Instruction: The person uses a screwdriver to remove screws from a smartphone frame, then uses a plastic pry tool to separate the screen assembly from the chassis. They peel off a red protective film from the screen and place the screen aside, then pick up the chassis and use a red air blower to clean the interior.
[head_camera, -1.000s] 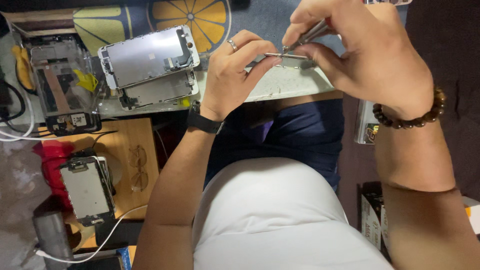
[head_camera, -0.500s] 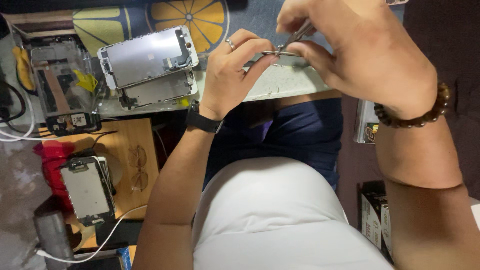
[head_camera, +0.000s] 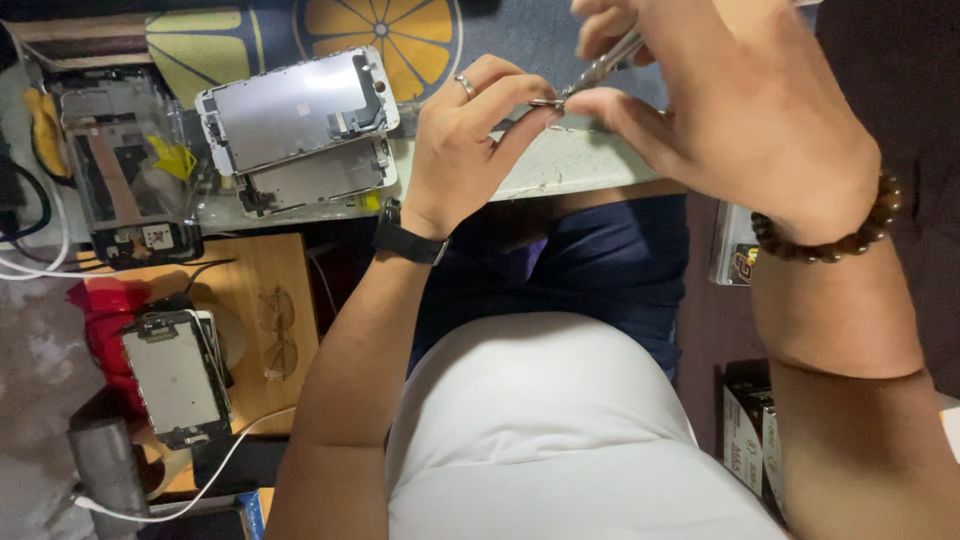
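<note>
My left hand (head_camera: 470, 140), with a ring and a black wristband, pinches something tiny between thumb and forefinger at the tips of metal tweezers (head_camera: 600, 72). My right hand (head_camera: 740, 110), with a brown bead bracelet, grips those tweezers just above the pale work surface edge (head_camera: 560, 170). The pinched part is too small to identify. Left of my hands lie two phone screen assemblies (head_camera: 295, 125), stacked face down.
An opened phone body (head_camera: 125, 180) sits at far left on the mat with orange slice pattern (head_camera: 390, 30). Below, a wooden stool (head_camera: 250, 330) bears eyeglasses and another screen assembly (head_camera: 175, 375). White cables, a red cloth and small boxes (head_camera: 745, 430) lie around.
Both hands have risen slightly toward the top of the view, with the tweezers tip staying against my left fingertips. The view has shifted a little.
</note>
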